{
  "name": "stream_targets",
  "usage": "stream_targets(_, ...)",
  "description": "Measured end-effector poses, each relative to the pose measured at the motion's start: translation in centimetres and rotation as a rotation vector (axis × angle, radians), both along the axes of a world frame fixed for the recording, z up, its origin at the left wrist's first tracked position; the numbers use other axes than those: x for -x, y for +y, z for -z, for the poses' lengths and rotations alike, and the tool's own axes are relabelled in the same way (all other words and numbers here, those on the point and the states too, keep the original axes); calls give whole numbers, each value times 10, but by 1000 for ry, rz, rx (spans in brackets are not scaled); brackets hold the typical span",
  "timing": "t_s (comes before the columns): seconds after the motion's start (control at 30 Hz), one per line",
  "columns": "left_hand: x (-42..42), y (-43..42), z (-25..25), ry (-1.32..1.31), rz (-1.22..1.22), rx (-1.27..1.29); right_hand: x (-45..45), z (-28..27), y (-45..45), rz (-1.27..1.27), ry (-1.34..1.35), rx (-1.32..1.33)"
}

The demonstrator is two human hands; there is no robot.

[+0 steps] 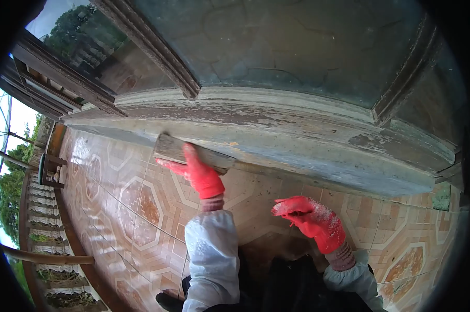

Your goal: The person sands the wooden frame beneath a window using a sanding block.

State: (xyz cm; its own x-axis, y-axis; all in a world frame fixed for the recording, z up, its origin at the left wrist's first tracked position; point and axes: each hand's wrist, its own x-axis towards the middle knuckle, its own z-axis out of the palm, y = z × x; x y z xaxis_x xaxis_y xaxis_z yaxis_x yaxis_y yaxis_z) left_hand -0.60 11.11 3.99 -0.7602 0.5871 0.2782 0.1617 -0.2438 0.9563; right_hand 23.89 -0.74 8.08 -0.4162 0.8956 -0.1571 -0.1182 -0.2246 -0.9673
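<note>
My left hand (201,174), in a red glove, grips a short weathered wooden board (173,149). One finger lies along the board's face, and others spread past its lower edge. The board rests at the low concrete ledge (276,153) below the windows. To the right, my right hand (318,221) hangs above the tiled floor (245,192), apart from the ledge. Its red glove is dusted with pale grains. The fingers are curled together, and what they hold, if anything, is hidden.
Peeling wooden window frames (230,112) hold large glass panes (292,47) above the ledge. A balustrade (42,223) with a curved rail runs along the left. A small greenish block (441,197) stands by the ledge's right end. My dark shoe (168,300) shows at the bottom.
</note>
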Motion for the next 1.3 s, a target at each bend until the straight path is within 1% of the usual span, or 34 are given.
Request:
stream_targets(0.03,-24,-13,-12,245,-54,88,3,7,2,1,34,-24)
stream_targets(0.07,-47,-23,-9,410,-53,91,3,8,3,7,37,-30)
stream_targets(0.1,-66,-35,6,538,52,79,2,7,1,-2,53,-2)
stream_targets(0.13,-88,-44,1,832,78,-42,2,7,0,-13,73,26)
stream_targets(0.17,-95,-44,6,934,59,-128,1,8,0,-14,72,24)
stream_targets(0.2,-100,-45,13,1034,42,-211,-2,10,-1,4,126,44)
stream_targets(0.23,-100,-45,20,1034,51,-210,-7,11,-5,28,184,67)
stream_targets(0.27,-94,-45,25,872,25,-49,-13,11,-8,41,190,69)
stream_targets(0.3,-91,-44,19,713,3,109,-19,10,-12,98,156,-25)
stream_targets(0.33,-90,-41,9,722,18,100,-27,7,-14,157,117,-122)
stream_targets(0.37,-92,-34,-10,334,16,-2,-37,-13,-15,134,0,-54)
stream_targets(0.4,-96,-32,-23,-52,19,-98,-41,-17,-16,148,9,-63)
stream_targets(0.43,-103,-36,-26,55,-59,12,-43,-20,-17,214,66,-60)
stream_targets(0.47,-117,-42,-26,64,-52,-2,-46,-24,-16,276,121,-60)
stream_targets(0.5,-141,-52,-23,179,-34,54,-52,-28,-16,277,127,-70)
stream_targets(0.53,-166,-62,-16,289,-20,111,-58,-31,-15,379,150,-91)
stream_targets(0.57,-194,-73,-1,487,20,15,-67,-31,-16,484,173,-109)
stream_targets(0.6,-215,-82,16,683,64,-76,-78,-11,-17,486,171,-108)
stream_targets(0.63,-223,-87,30,564,324,-94,-91,25,-18,715,30,-221)
stream_targets(0.7,-232,-86,39,432,581,-109,-116,37,-20,940,-123,-333)
stream_targets(0.77,-221,-78,31,1037,205,-465,-137,7,-20,929,-71,-415)
stream_targets(0.8,-204,-78,30,1096,192,-425,-144,-4,-20,929,-51,-441)
stream_targets(0.87,-157,-72,36,1197,134,-331,-150,-18,-19,1054,168,-299)
stream_targets(0.9,-135,-64,34,1239,127,-331,-154,-23,-21,1077,103,-292)
stream_targets(0.97,-124,-59,35,1290,125,-334,-157,-24,-20,1109,99,-326)
stream_targets(1.0,-132,-61,32,1188,248,-227,-159,-22,-22,1121,94,-340)
stream_targets(1.03,-148,-62,33,1216,173,-359,-161,-19,-23,1133,89,-355)
stream_targets(1.07,-168,-64,26,1242,86,-487,-169,-12,-26,1173,-118,-400)
stream_targets(1.1,-185,-62,20,1311,119,-607,-173,-12,-25,1190,-227,-428)
stream_targets(1.13,-204,-74,19,1434,133,-565,-178,-11,-24,1208,-337,-453)
stream_targets(1.2,-231,-84,25,1545,259,-559,-184,-19,-20,1421,-541,-731)
stream_targets(1.23,-244,-88,28,1597,328,-553,-190,-21,-21,1408,-257,-689)
stream_targets(1.27,-235,-88,16,1739,421,-612,-196,-17,-21,1405,-269,-682)
stream_targets(1.3,-222,-85,19,1732,427,-612,-203,-11,-20,1440,-271,-718)
